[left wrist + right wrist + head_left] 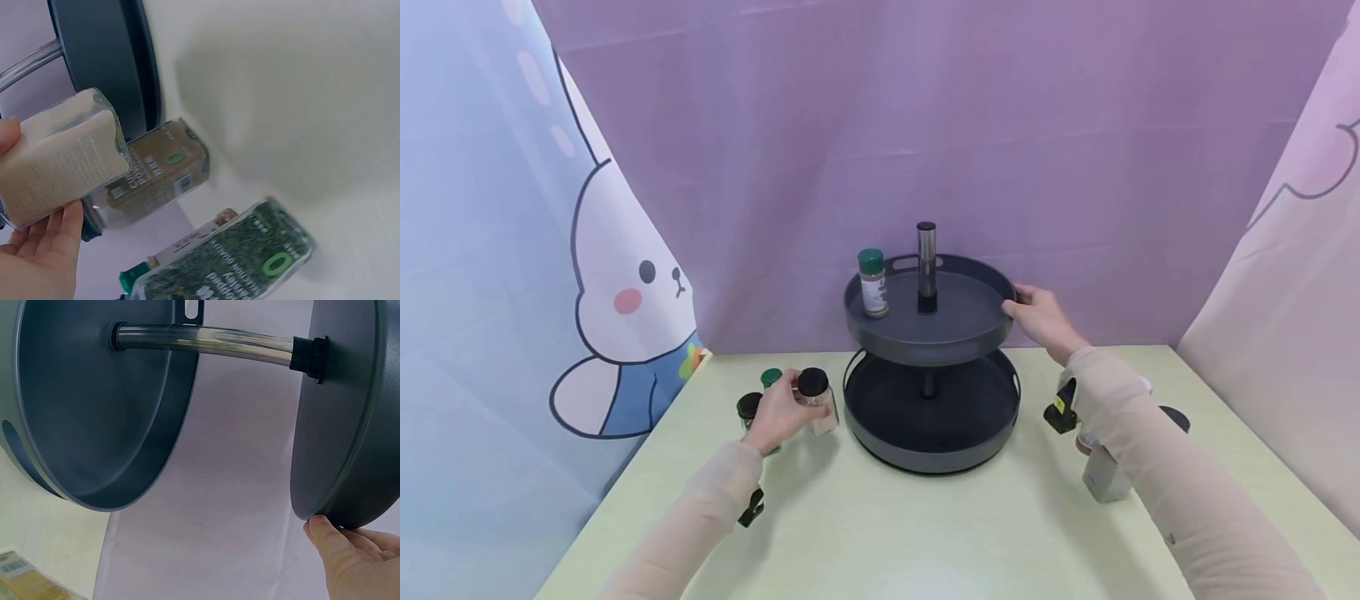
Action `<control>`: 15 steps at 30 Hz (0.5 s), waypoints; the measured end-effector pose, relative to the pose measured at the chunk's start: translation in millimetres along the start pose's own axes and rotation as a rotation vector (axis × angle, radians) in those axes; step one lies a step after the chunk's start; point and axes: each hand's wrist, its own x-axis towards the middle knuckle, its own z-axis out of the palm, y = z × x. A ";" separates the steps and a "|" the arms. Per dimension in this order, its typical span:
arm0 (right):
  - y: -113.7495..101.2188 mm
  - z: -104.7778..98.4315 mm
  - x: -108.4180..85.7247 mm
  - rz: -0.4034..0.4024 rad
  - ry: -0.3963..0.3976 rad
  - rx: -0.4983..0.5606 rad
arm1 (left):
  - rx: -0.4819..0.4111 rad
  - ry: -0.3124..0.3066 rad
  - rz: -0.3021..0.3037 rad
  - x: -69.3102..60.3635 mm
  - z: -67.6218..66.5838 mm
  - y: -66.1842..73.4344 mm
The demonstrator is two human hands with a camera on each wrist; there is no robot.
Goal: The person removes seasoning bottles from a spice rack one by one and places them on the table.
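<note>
My left hand [781,410] grips a clear spice jar [822,417] with a black lid, just left of the two-tier turntable. In the left wrist view, this jar [69,159] is full of pale powder and tilted, its base clear of the table. With thumb and fingers, my right hand [1045,321] holds the right rim of the dark upper tray [925,352]; the right wrist view shows the thumb [325,532] at its edge. One green-capped spice bottle [874,287] stands at the left of that tray. Below lies the bare lower tray [932,462].
Beside my left hand stand a brown-powder jar [165,165], a green-herb jar [244,256] and a green-capped bottle [771,377]. Several containers, one a grey-sided jar [1107,477], stand under my right forearm. A purple curtain [775,167] hangs behind the table [880,533].
</note>
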 end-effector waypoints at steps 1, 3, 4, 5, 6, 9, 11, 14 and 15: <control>0.2 -0.1 -0.1 -0.002 0.001 0.003 | 0.001 0.001 -0.003 0.1 1.2 -1.5; 0.5 -0.3 -0.1 -0.005 0.003 0.006 | -0.006 0.000 -0.008 -0.1 3.6 -4.4; 0.6 -0.2 0.0 -0.006 0.004 0.005 | -0.011 0.000 -0.008 -0.2 4.9 -6.2; 0.7 -0.1 -0.2 -0.008 0.004 0.005 | -0.017 -0.001 -0.009 -0.6 6.4 -7.8; 0.8 0.0 0.0 -0.010 0.004 0.006 | -0.023 -0.001 -0.011 -1.0 7.9 -9.3; 0.4 0.4 -0.4 -0.013 0.007 0.010 | -0.032 0.001 -0.009 -2.5 12.9 -13.0; 0.2 0.6 -1.2 -0.011 0.005 0.014 | -0.034 0.001 -0.010 -3.8 16.1 -15.0; -0.2 0.8 -2.1 -0.008 0.004 0.017 | -0.037 0.002 -0.008 -5.6 20.3 -16.4; -0.3 0.9 -2.5 -0.007 0.003 0.016 | -0.036 0.004 -0.005 -6.0 21.5 -16.8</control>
